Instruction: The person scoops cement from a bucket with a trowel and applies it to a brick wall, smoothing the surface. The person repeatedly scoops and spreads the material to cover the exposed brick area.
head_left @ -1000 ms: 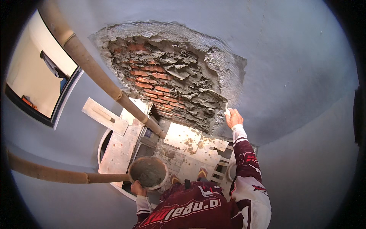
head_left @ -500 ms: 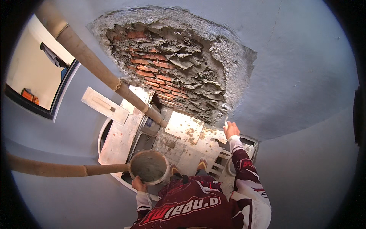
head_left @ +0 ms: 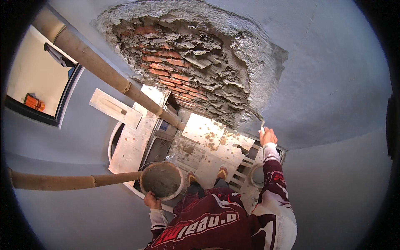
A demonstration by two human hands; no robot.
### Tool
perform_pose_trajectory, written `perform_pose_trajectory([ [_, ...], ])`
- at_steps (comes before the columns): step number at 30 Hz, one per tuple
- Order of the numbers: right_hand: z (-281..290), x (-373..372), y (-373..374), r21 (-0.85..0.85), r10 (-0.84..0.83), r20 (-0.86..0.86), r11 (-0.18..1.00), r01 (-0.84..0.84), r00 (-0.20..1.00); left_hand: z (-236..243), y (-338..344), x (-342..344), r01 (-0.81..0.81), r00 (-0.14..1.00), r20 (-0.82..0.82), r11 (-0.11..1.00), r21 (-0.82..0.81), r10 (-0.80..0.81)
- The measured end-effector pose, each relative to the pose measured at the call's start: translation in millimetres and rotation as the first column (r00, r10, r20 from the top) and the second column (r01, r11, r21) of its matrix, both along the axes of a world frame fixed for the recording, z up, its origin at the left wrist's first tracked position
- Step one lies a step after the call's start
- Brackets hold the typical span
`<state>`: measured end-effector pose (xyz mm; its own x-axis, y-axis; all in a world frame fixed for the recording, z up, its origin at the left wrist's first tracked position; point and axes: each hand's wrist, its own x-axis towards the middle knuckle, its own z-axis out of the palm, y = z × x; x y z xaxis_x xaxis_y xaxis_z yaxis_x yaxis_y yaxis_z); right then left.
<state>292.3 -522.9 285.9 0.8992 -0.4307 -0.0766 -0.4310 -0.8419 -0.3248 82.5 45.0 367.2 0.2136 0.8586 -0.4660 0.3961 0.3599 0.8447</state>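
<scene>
My left hand (head_left: 151, 201) grips the rim of a round pan (head_left: 161, 181) filled with grey mortar, held at waist height. My right hand (head_left: 267, 136) is raised against the grey wall, closed on the handle of a trowel (head_left: 261, 125) whose blade touches the lower right edge of a large broken patch (head_left: 196, 71). The patch shows red bricks and rough grey mortar lumps. My feet in orange sandals (head_left: 221, 173) stand on mortar-spattered boards (head_left: 204, 131) below.
Two bamboo scaffold poles cross the view: one (head_left: 108, 75) slants from upper left toward the centre, another (head_left: 71, 181) runs in from the left at waist height. A window opening (head_left: 37, 87) lies at left. A bucket (head_left: 257, 175) sits below my right arm.
My right hand with the trowel has slid down and to the right along the patch's lower edge. The pan in my left hand stays about where it was.
</scene>
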Motion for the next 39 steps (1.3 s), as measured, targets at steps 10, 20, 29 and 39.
perform_pose_trajectory([
  [10, -49, 34, 64, 0.043, 0.046, -0.168, 0.998, -0.039, 0.985, -19, 15, -3, 0.032, 0.999, 0.015, 0.999, 0.036, -0.033],
  [20, -13, -17, 13, -0.017, -0.058, -0.208, 0.998, 0.056, 0.976, -18, 8, -8, 0.047, 0.995, 0.078, 0.992, 0.116, -0.057],
  [29, -32, 53, 50, -0.056, 0.13, 0.015, 0.99, -0.129, 0.991, -8, 15, 0, 0.134, 0.99, -0.047, 0.985, 0.106, -0.129],
  [39, 15, -6, 1, -0.021, -0.001, 0.242, 1.0, 0.006, 0.97, -15, 12, 20, 0.192, 0.981, -0.005, 0.981, -0.024, -0.192],
])
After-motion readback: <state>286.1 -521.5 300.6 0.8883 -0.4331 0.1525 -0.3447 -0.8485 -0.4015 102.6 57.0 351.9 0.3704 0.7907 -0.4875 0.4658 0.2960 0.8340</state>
